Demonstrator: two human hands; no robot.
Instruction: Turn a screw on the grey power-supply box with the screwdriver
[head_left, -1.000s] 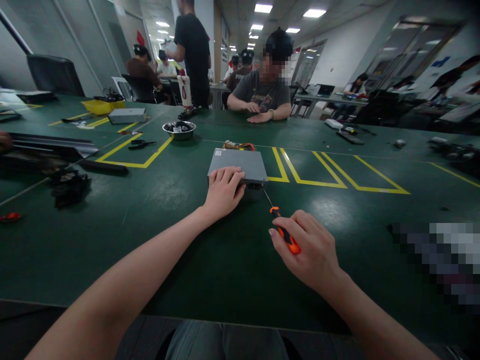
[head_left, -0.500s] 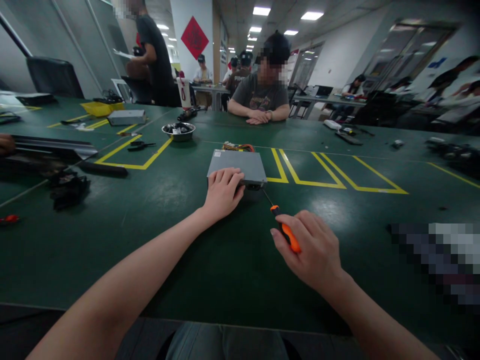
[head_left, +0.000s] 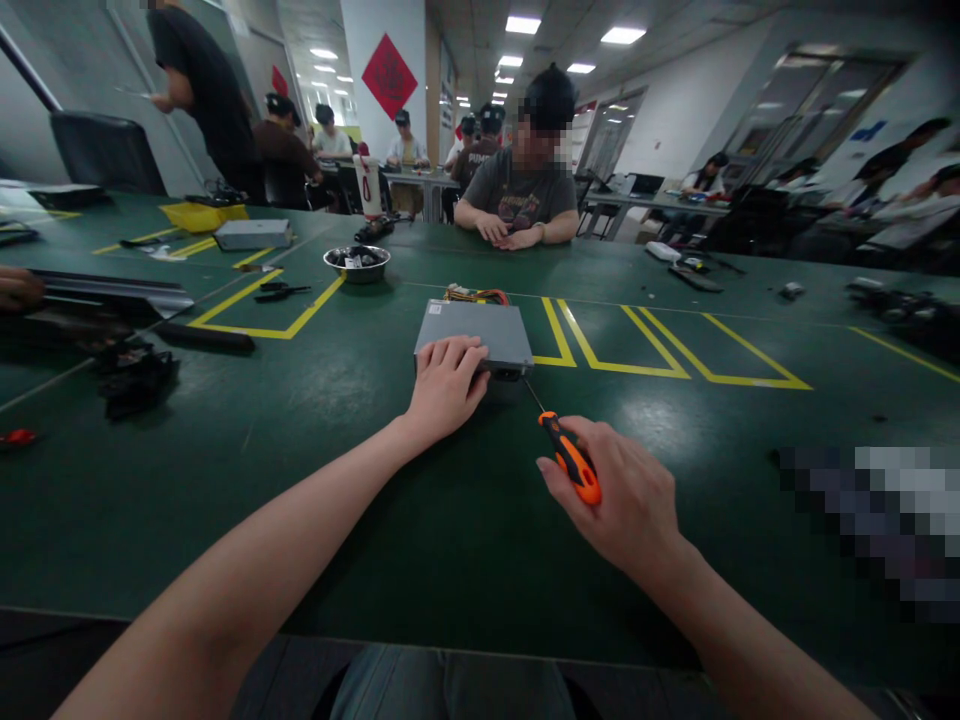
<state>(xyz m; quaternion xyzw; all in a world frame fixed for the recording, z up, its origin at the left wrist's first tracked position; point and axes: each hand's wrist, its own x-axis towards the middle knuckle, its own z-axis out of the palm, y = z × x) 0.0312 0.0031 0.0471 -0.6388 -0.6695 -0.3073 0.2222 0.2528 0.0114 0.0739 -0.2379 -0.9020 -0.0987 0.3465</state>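
— "How was the grip?"
— "The right hand held the screwdriver loosely, its tip at the lower-right corner of the metal box, mid-frame; the left hand lay open across the box's near edge."
— "And how far along?"
— "The box sat closed, its cables bunched behind, so that corner's work looked unfinished. How much turning was left, I couldn't tell."

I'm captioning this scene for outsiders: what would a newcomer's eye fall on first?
Probably the orange-and-black screwdriver in the right hand, its tip at the near right corner of the grey box, on which the left hand rests. Next, the yellow tape beyond and to the right on the green table, then the red diamond on the pillar behind.
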